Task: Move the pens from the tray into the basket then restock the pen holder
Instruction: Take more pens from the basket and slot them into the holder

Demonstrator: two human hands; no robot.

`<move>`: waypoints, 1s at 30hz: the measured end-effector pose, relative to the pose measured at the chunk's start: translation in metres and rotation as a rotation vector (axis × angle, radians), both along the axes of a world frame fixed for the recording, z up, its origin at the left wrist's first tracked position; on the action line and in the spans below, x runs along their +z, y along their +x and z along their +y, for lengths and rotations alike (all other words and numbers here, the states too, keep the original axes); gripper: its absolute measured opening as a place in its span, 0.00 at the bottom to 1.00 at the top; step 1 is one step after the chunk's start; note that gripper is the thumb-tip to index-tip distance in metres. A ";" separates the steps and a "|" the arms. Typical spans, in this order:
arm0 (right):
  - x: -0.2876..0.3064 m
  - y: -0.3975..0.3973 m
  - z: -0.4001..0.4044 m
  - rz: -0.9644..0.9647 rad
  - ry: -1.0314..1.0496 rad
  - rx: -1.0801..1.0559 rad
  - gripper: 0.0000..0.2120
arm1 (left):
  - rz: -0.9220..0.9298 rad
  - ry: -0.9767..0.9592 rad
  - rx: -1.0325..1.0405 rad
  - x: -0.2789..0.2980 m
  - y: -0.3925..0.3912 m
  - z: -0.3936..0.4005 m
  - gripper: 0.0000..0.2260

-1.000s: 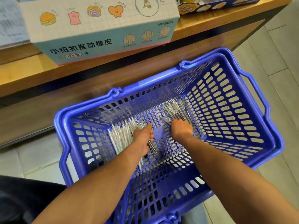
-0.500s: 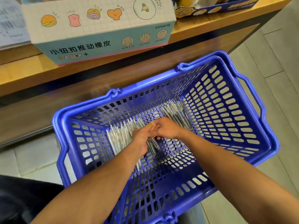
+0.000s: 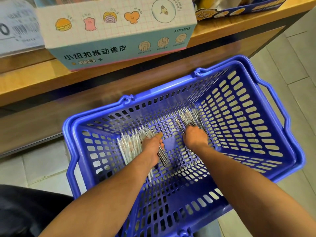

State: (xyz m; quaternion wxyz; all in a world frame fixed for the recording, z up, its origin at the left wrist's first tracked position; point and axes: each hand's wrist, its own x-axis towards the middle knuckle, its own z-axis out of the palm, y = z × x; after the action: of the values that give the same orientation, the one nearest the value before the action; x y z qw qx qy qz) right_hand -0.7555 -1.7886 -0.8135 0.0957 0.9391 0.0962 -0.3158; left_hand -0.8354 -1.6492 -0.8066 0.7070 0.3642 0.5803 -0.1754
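left hand [image 3: 152, 145] grips a bunch of pens [image 3: 131, 147] | right hand [image 3: 195, 136] curled on 2nd bunch [image 3: 189, 117] farther back | both down in blue basket [image 3: 266, 151] on the floor, below shelf w/ eraser box [image 3: 118, 31] | tip imo: square up the ends, keep pens parallel, lift w/o snagging the slots | tray & holder not in shot

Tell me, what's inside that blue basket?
Two bunches of pens lie in the blue basket: one bunch under the left hand, another by the far wall, held by the right hand. The hands cover part of each bunch, so no count is possible.
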 end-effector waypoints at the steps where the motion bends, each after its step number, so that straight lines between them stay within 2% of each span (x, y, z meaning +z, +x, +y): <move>1: -0.001 0.000 0.001 0.015 -0.001 -0.015 0.09 | -0.001 0.001 0.000 -0.001 0.000 0.000 0.22; 5: 0.000 -0.003 0.005 0.090 0.108 -0.205 0.07 | 0.003 0.027 -0.013 -0.003 0.000 -0.002 0.30; 8: 0.006 -0.002 0.011 0.319 0.416 -0.298 0.09 | 0.025 0.031 -0.005 -0.004 0.000 -0.002 0.38; 10: 0.018 -0.004 0.016 0.482 0.617 -0.334 0.06 | 0.024 0.017 0.011 -0.002 -0.001 -0.002 0.41; 13: 0.029 -0.008 0.024 0.659 0.727 -0.312 0.04 | -0.017 -0.029 0.044 0.000 0.000 -0.001 0.46; 15: 0.030 -0.010 0.028 0.688 0.726 -0.272 0.05 | -0.025 -0.024 0.062 -0.002 0.001 -0.001 0.45; 17: 0.031 -0.008 0.029 0.701 0.743 -0.308 0.05 | -0.003 0.017 0.081 -0.005 0.001 0.000 0.38; 19: 0.029 -0.004 0.026 0.661 0.772 -0.389 0.05 | 0.031 0.063 0.057 -0.005 0.000 0.000 0.34; 20: 0.026 -0.001 0.024 0.575 0.770 -0.423 0.05 | 0.044 0.075 0.051 -0.006 0.000 0.000 0.31; 23: 0.015 0.009 0.012 0.122 0.580 -0.453 0.03 | 0.069 0.075 0.013 -0.004 0.001 0.000 0.17; 24: 0.012 0.011 0.009 0.028 0.484 -0.441 0.01 | 0.076 0.073 0.008 -0.004 0.001 0.000 0.15; 27: 0.004 0.009 0.002 -0.053 0.214 -0.302 0.11 | 0.076 0.056 0.003 -0.005 -0.001 -0.001 0.15; 30: -0.001 0.005 0.000 -0.018 0.100 -0.245 0.10 | 0.081 0.034 0.025 -0.004 0.000 -0.001 0.14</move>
State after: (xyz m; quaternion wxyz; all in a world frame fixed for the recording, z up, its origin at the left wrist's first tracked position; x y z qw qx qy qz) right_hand -0.7506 -1.7891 -0.8149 0.0105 0.9502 -0.0046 -0.3114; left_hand -0.8355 -1.6502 -0.8104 0.6789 0.3616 0.6156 -0.1713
